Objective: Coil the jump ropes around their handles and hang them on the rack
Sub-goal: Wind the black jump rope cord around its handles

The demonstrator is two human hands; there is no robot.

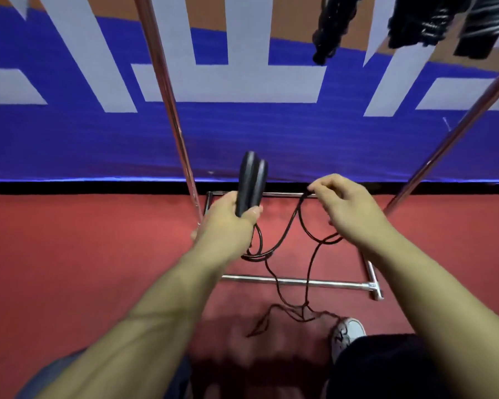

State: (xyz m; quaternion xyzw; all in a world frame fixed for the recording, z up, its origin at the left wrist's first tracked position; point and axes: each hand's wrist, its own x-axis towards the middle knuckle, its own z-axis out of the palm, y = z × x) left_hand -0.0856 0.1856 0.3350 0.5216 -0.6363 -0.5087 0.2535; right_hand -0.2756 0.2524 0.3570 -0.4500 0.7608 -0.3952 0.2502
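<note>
My left hand (pixel 231 217) grips two black jump rope handles (pixel 251 182) held together, pointing up and away from me. The thin black rope (pixel 285 231) hangs from their lower ends in loops. My right hand (pixel 340 208) pinches the rope near the fingertips, and another strand passes under its palm. The loose remainder drops to the red floor and lies tangled (pixel 294 315) near my shoe. A chrome rack (pixel 173 110) stands in front of me, its poles rising to either side of my hands. Coiled black ropes (pixel 332 27) hang from its top at the upper right.
The rack's base frame (pixel 300 282) lies on the red floor (pixel 69 254) just below my hands. A blue wall banner (pixel 271 139) with large white letters stands behind. My white shoe (pixel 347 332) is at the lower right, beside the rope tangle.
</note>
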